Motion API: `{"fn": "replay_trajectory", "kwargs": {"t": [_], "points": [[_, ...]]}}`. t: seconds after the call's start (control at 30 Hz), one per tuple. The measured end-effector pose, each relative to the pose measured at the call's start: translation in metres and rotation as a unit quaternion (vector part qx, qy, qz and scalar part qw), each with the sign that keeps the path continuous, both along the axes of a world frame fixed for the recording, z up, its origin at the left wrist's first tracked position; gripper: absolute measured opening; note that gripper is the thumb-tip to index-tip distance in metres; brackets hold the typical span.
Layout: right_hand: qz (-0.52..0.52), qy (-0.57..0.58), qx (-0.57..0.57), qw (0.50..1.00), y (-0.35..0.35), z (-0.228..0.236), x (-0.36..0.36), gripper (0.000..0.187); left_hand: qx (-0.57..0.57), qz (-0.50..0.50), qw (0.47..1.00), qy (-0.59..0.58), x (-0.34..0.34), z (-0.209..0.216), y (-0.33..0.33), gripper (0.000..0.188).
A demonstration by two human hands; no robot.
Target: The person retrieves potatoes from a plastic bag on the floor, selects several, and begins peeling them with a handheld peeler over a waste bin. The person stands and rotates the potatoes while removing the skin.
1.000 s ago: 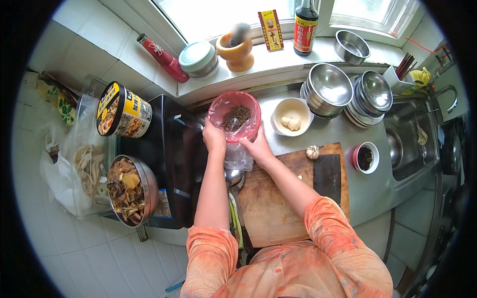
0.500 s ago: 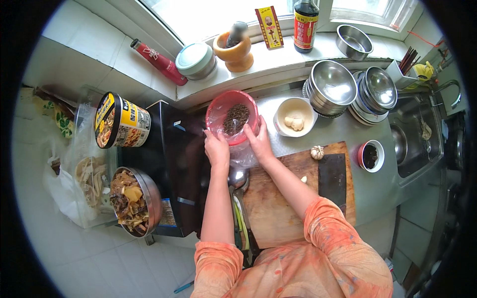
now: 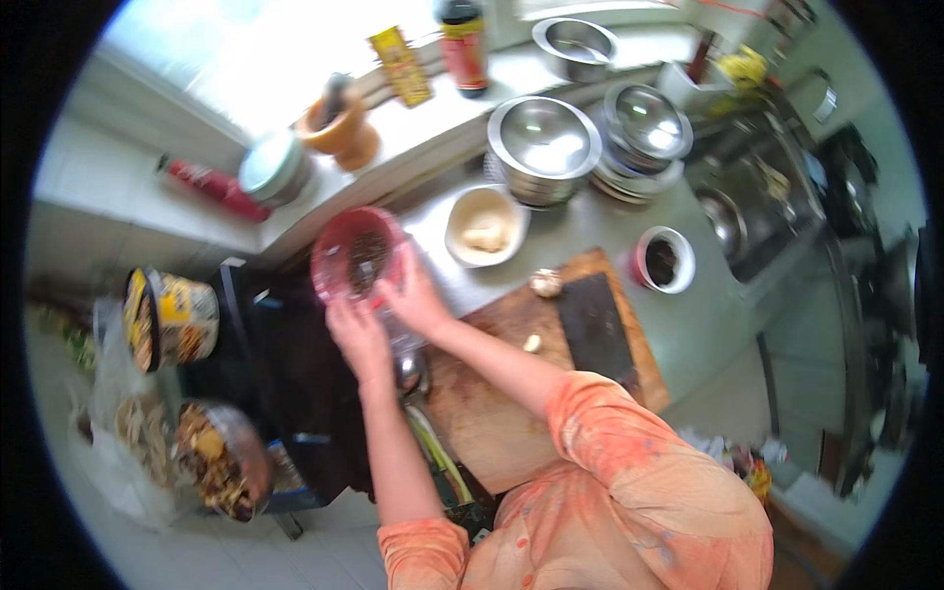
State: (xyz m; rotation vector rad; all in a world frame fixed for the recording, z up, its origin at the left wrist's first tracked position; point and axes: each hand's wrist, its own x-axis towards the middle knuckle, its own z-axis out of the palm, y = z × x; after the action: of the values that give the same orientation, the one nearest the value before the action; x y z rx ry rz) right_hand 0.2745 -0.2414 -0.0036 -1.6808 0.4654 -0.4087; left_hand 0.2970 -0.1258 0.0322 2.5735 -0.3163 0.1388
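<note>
Fingers (image 3: 395, 297) of the left hand (image 3: 360, 340) and right hand (image 3: 421, 297) grasp a red bowl (image 3: 332, 244) of dark brown grains (image 3: 368, 260), left of a white bowl (image 3: 519, 232) on the tabletop (image 3: 703, 324). Behind, blurred lettering covers a yellow box (image 3: 401, 69) and a dark bottle's label (image 3: 464, 53).

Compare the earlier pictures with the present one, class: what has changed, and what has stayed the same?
The view has swung right, so the counter things appear further left. The left hand has shifted from the left side of the pink bowl to its near edge, closer to the right hand. Blur hides finer grip changes. The white bowl and garlic bulb stayed put.
</note>
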Motion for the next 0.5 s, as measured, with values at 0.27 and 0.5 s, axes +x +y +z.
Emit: {"fn": "replay_trajectory", "kwargs": {"t": [0.27, 0.5], "points": [[0.049, -0.009, 0.001, 0.999, -0.004, 0.043, -0.125, 0.069, -0.114, -0.005, 0.99, -0.078, -0.087, 0.035, -0.011, 0.043], [0.039, 0.056, -0.173, 0.982, -0.042, 0.064, -0.305, 0.055, -0.151, -0.12, 0.98, 0.054, -0.223, 0.044, 0.004, 0.042]]}}
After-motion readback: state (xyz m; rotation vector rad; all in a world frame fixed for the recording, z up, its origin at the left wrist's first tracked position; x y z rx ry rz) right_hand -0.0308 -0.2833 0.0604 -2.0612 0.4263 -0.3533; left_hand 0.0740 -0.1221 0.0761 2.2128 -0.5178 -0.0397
